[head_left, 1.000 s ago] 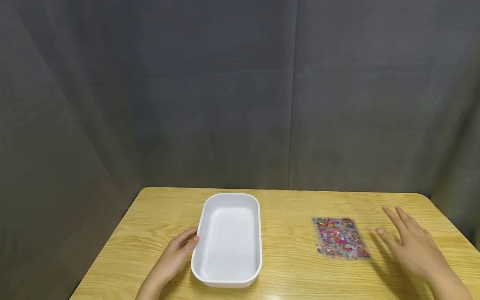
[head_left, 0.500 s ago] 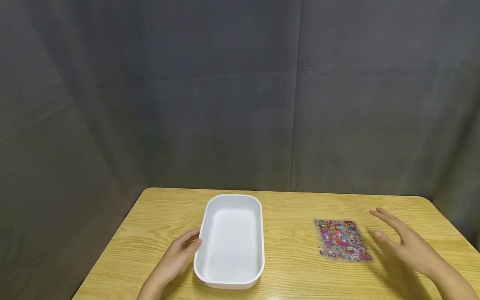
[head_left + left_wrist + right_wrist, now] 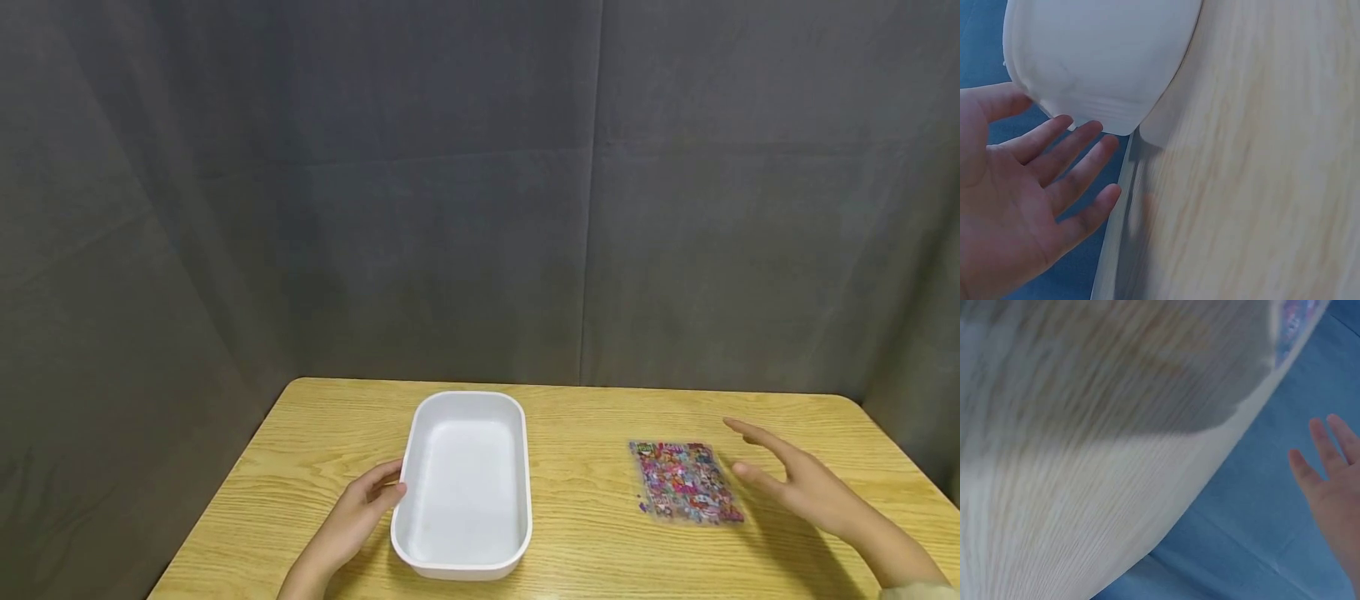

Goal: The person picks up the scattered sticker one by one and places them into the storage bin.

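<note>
White and round-cornered, the deep tray [image 3: 461, 492] at six o'clock has the left hand [image 3: 354, 510] touching its nine-o'clock side, fingers spread, while the spread right hand [image 3: 813, 493] has come closer to the flat, square, pink-speckled packet [image 3: 686, 483] at four o'clock, not held yet.

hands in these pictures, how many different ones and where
2: in the head view, the left hand at the left side of the white tray, the right hand right of the colourful packet. The wrist views repeat these two; none looks hidden.
</note>
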The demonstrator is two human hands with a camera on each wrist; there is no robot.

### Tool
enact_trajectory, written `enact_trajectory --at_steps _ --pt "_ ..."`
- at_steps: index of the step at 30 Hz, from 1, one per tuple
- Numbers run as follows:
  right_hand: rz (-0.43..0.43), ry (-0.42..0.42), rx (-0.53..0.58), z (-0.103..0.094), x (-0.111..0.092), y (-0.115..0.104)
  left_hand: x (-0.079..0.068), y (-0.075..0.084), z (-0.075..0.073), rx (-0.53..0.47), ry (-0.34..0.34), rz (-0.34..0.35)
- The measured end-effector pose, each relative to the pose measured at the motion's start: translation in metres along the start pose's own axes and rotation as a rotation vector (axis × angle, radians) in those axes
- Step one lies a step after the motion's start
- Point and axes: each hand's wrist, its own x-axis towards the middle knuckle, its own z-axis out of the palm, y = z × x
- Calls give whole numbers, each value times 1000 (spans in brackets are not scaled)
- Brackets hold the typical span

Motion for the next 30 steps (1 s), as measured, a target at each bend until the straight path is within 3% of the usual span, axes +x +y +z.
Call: enact_trajectory --at_steps 10,22,30 --pt "49 -139 59 4 10 3 -2 1 -3 -3 -2 -25" --pt "93 -198 113 13 8 12 0 2 0 -6 -40 6" --pt "48 -264 170 22 11 18 0 2 0 12 -30 -1"
